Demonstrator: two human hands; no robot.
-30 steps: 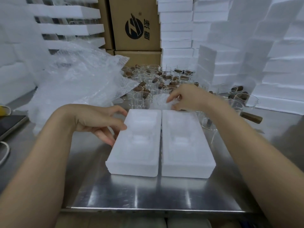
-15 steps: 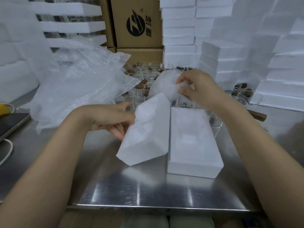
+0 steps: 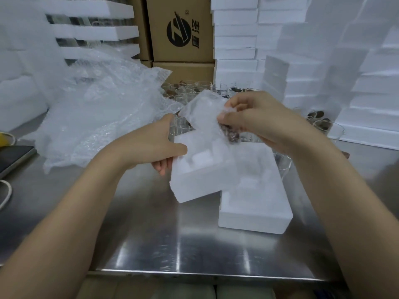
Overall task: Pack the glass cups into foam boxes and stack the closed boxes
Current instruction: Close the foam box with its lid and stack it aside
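Bright, even light is falling from above, washing the foam stacks [image 3: 345,61] so pale that their edges are merging. The steel table [image 3: 151,244] is throwing back vertical streaks of glare near its front edge. The foam box [image 3: 194,184] and the wrapped cup [image 3: 203,111] are smearing with motion blur. The wide lens is bowing straight lines toward the corners.

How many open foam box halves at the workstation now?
2. The tilted half is gripped by the left hand; the flat half lies on the table beside it. Bubble wrap may hide others.
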